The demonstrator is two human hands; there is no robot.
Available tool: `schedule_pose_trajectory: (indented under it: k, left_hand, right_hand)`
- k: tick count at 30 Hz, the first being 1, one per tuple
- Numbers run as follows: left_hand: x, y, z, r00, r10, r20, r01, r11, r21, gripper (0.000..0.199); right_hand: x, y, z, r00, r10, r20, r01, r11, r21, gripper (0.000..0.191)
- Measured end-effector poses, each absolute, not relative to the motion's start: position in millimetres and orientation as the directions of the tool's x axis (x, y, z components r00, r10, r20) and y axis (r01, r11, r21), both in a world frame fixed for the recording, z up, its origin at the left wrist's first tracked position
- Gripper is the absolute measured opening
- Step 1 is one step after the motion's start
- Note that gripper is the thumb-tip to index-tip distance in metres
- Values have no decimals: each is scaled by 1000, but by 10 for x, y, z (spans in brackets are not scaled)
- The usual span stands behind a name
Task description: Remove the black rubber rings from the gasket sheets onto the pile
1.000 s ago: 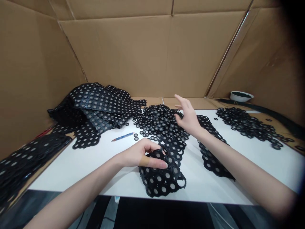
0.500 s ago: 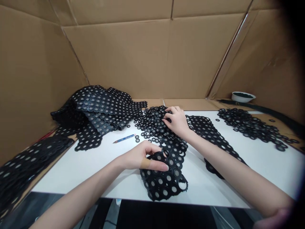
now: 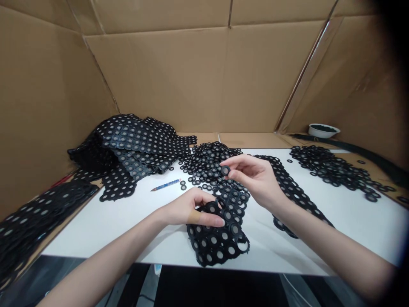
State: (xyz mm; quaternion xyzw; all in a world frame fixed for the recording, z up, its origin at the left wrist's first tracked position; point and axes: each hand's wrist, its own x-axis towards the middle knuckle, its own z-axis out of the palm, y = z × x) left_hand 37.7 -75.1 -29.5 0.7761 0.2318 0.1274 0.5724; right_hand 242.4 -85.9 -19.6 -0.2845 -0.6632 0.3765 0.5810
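1. The right hand [image 3: 257,177] holds a single black ring [image 3: 225,170] pinched between thumb and fingers, just in front of the heap of loose rings [image 3: 209,155]. Gripped at its edge, it could slip out and be lost among its look-alikes.
2. The left hand [image 3: 187,207] has its fingers closed on the dotted sheet [image 3: 220,241], thumb on top, at the near middle of the tabletop [image 3: 128,226]. The sheet looks thin; a hard tug could tear it near the open hole at its near right corner.
3. The sheet's far end meets the heap, so dragging it could scatter rings.
4. The pencil [image 3: 165,185] lies left of the heap; a careless sweep of the left hand could roll it away.
5. The right forearm crosses above the second sheet [image 3: 295,194]; dipping low, it could shift that piece.
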Motion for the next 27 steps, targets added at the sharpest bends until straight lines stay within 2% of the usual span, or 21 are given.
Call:
schedule_pose_trajectory:
  k: [8,27]
  left_hand:
    - [375,-745,-302,859,504,-84,225,-225,948,31]
    - [371,-738,-302,856,507,-104,253,-234,939,33]
  right_hand:
    - [2416,-1025,-106,-153,777,611,-169,589,-791,20]
    - [2463,-1097,-94,-134,758,639,-128,626,-769,23]
